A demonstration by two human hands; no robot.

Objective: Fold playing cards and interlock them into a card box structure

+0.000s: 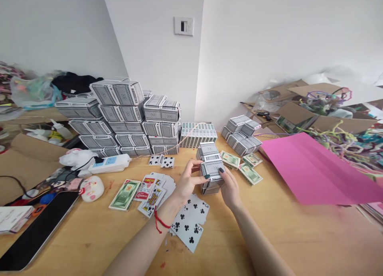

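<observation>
Just right of centre in the frame, above the wooden surface (257, 228), we hold a grey-patterned, boxy block of folded playing cards (213, 167). Our left hand (190, 178), below a red cord bracelet (161, 222), pinches its left side, with one dark-nailed digit across the near top edge; our right hand (230, 186) grips the right side, thumb on top. The remaining fingers are largely hidden, so we cannot tell how they support the underside, or whether the base touches the surface.

To handle this well, we should press evenly from both sides, since thin card walls could buckle under a hard squeeze. Broad, flat thumb contact would help us keep the top folds flush and the edges square.

At lower centre, a loose white five-of-clubs card (188, 234) lies near our left wrist, so we'd keep that forearm light. Tall stacks of similar grey card blocks (121, 112) stand left of centre, and a smaller cluster of grey card blocks (243, 134) sits right of centre; both deserve elbow room.
</observation>
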